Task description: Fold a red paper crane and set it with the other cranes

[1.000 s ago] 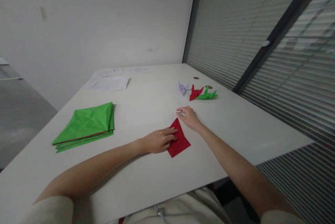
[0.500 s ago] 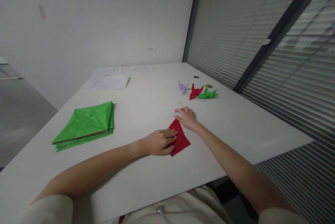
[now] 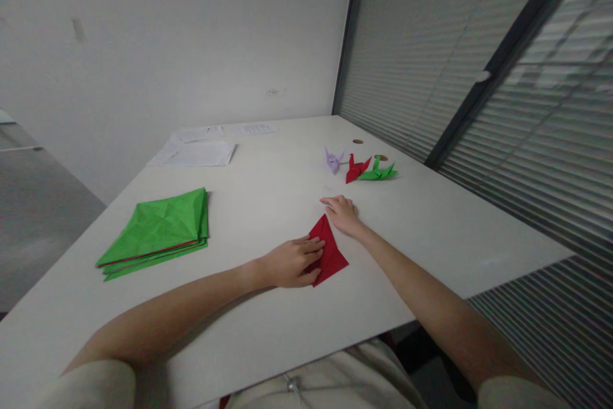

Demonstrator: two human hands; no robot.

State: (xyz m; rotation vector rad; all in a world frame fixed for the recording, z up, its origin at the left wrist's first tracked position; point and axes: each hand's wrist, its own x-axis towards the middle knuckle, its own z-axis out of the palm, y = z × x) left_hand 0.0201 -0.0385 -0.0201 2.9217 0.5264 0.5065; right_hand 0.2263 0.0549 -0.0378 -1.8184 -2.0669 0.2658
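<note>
Paper (image 3: 332,258) red, folded to pointed kite; L hand (image 3: 290,262) flat open pressing it, R hand (image 3: 343,215) open at its tip.

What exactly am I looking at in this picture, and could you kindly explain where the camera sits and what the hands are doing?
There is no machine here: a person works with two bare hands. The single camera is worn on their head and looks forward and down, so both arms reach in from the bottom edge. The surface is a white table. The left hand lies flat, its fingers pressing on a folded red paper. The right hand rests open at that paper's far tip. Neither hand grips anything. To the left lies a stack of green sheets, and farther back some printed white papers. Beyond the right hand sit three small folded figures: a purple one, a red one and a green one. Slatted blinds run along the right.
</note>
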